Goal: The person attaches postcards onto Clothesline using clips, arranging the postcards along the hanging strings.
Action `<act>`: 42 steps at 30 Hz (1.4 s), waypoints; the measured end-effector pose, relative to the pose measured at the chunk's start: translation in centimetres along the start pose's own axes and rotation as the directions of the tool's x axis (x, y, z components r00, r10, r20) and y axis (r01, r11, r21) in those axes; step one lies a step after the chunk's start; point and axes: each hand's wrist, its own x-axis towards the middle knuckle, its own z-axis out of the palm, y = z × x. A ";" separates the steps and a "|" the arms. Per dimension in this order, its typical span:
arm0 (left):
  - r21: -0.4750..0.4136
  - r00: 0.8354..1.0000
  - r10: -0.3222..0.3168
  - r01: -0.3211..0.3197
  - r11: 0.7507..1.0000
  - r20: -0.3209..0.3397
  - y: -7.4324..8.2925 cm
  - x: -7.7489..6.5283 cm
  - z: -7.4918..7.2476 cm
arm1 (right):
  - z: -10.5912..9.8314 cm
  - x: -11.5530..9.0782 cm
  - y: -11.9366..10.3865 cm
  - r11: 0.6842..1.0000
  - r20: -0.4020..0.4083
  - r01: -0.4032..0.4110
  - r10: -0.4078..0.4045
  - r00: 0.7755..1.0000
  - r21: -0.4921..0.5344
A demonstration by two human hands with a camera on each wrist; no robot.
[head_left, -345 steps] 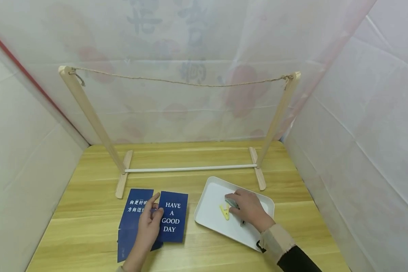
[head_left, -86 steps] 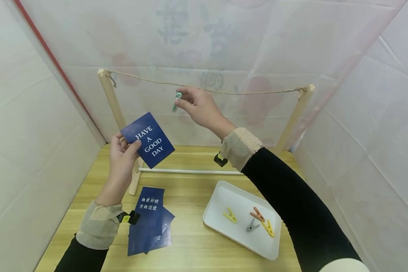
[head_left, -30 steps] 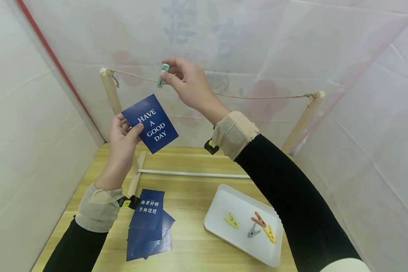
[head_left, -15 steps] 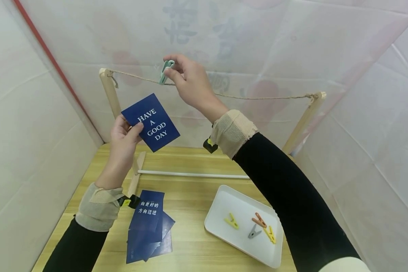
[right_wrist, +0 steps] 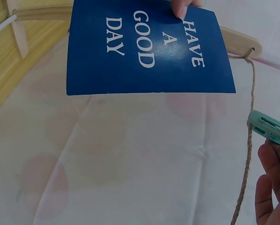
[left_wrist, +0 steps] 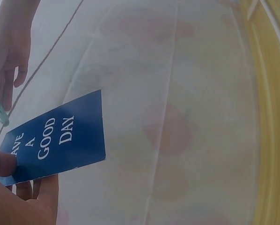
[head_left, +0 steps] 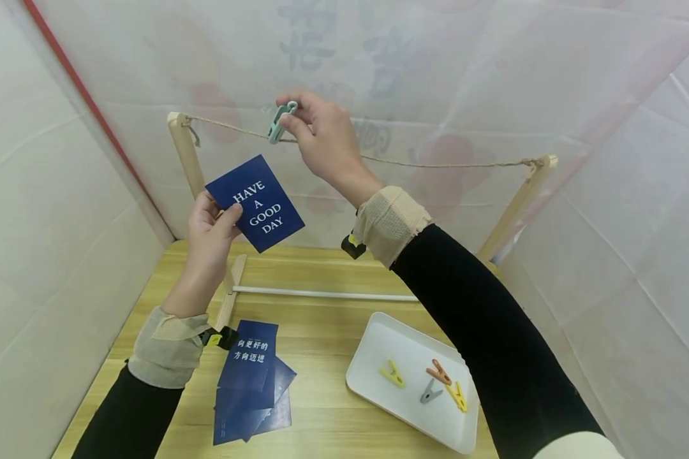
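My left hand holds a dark blue card by its left side, thumb on the front, at a tilt. White letters on it read HAVE A GOOD DAY. Between thumb and fingers, my right hand pinches a mint green clothespin at the twine line, above the card. In the right wrist view the nose of the clothespin overlaps the twine, while the card is apart from both. The left wrist view shows the card below the twine.
Wooden posts carry the line, with a white rod low between them. Several blue cards lie piled on the wooden table. A white tray at right holds yellow clothespins, an orange one and a grey one.
Earlier the right hand was in the tray and the card low over the table; both hands have since risen to the line. Over the last second the clothespin has turned at the twine.
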 end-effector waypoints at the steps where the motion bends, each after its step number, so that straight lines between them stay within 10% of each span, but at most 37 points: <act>1: -0.004 1.000 0.000 0.000 1.000 0.001 0.0 0.0 0.0 | 0.0 0.0 0.0 1.000 -0.001 -0.001 0.001 1.000 -0.007; 16: -0.007 1.000 -0.010 0.010 1.000 0.005 0.0 -0.1 0.2 | 0.3 -0.3 0.2 0.998 -0.098 0.012 -0.018 0.995 -0.061; 42: 0.002 1.000 -0.015 0.015 1.000 0.013 0.1 -0.4 0.4 | 1.1 -1.2 -0.1 0.996 -0.017 -0.026 0.025 1.000 -0.085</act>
